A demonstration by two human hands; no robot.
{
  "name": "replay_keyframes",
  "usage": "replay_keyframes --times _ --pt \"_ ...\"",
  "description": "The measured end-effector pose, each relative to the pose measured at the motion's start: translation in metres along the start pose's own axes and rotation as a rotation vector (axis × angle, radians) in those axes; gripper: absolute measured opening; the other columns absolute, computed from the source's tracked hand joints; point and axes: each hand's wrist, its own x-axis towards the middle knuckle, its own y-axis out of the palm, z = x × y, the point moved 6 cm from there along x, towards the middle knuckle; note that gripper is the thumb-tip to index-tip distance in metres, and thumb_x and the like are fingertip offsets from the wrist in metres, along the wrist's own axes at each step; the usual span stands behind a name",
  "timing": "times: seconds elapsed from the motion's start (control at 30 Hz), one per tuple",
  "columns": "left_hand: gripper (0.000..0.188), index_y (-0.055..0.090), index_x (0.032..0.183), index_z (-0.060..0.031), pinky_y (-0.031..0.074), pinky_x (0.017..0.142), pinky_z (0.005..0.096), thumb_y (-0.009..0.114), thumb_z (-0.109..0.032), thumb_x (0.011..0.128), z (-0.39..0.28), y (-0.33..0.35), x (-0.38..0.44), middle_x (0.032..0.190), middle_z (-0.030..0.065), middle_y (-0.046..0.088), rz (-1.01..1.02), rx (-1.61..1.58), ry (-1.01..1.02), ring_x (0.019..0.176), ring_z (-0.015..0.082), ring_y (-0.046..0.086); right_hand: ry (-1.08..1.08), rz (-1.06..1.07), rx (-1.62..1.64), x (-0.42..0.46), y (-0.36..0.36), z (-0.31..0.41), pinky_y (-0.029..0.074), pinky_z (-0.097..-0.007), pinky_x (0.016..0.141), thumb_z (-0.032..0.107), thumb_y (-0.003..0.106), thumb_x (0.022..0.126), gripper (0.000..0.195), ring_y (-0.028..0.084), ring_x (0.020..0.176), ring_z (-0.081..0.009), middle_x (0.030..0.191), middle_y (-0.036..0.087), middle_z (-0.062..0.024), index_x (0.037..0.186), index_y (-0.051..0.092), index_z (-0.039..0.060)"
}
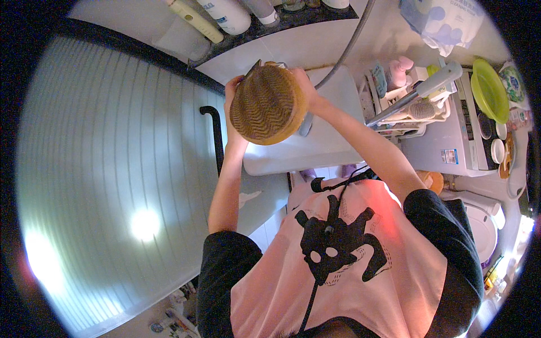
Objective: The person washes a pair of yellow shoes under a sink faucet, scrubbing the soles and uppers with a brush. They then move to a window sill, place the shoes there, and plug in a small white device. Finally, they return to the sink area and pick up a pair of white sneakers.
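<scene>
A shoe [266,103] is held up over a white washbasin [334,139], its brown gum-rubber sole with wavy tread turned towards me. My left hand [235,99] grips its left side, the fingers partly behind it. Along the right edge, my right hand [305,89] holds the shoe too, and its fingertips are hidden. Most of the upper is out of sight behind the sole. Below the right hand, a grey metal fitting [306,126] shows partly past the shoe. A grey hose [348,46] runs down behind the basin's right side.
Bottles [230,19] line a dark shelf [296,26] beyond the basin. Frosted ribbed glass [114,139] with a black handle [215,131] borders the left. On the right are a rack [399,99] with a hairbrush [422,110], a washing machine [435,148], a green basin [488,91] and a toilet [482,232].
</scene>
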Motion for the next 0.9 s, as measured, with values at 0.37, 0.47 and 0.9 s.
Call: replay_keyframes --times 0.37,0.47,0.9 --pt "0.051 0.024 0.128 -0.0092 0.042 0.086 0.0275 0.046 -0.007 0.082 -0.009 0.008 -0.014 0.117 0.0111 0.042 0.061 -0.701 -0.208 0.100 0.0171 0.048 0.334 0.121 -0.079 0.006 -0.001 0.009 0.044 -0.0423 0.063 0.013 0.045 0.074 0.022 0.055 0.064 -0.0359 0.067 0.055 -0.0236 0.066 0.058 -0.0020" --pt "0.053 0.022 0.130 -0.0097 0.040 0.088 0.0287 0.046 -0.008 0.083 -0.009 0.009 -0.013 0.118 0.0111 0.041 0.096 -0.699 -0.193 0.101 0.0175 0.047 0.318 0.127 0.001 0.003 0.007 -0.002 0.045 -0.0424 0.063 0.015 0.044 0.074 0.024 0.056 0.063 -0.0353 0.066 0.056 -0.0219 0.063 0.058 -0.0011" --pt "0.069 0.017 0.129 -0.0013 0.035 0.090 0.0294 0.060 -0.013 0.076 0.031 -0.004 -0.013 0.114 0.0097 0.047 0.108 0.169 0.014 0.104 0.0168 0.045 0.054 0.072 -0.482 0.004 0.001 0.007 0.044 -0.0430 0.060 0.013 0.054 0.071 0.023 0.055 0.069 -0.0371 0.075 0.057 -0.0174 0.092 0.050 0.0029"
